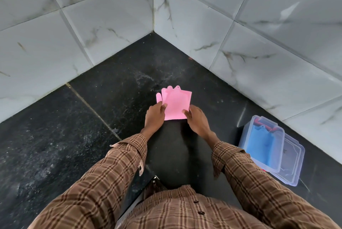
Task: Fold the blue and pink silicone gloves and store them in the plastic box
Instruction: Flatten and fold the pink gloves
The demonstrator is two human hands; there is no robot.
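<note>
The pink silicone glove [175, 102] lies folded in half on the black stone counter [111, 102], its fingertips pointing away from me. My left hand [154, 117] grips its near left edge with the thumb on top. My right hand [197, 119] pinches its near right corner. The blue glove [262, 145] lies folded inside the clear plastic box [259, 143], which stands open on the counter to my right.
The box's clear lid [291, 164] lies under and beside the box on its right. Grey marble-tiled walls [240, 34] meet in a corner behind the counter. The counter's front edge runs just below my sleeves.
</note>
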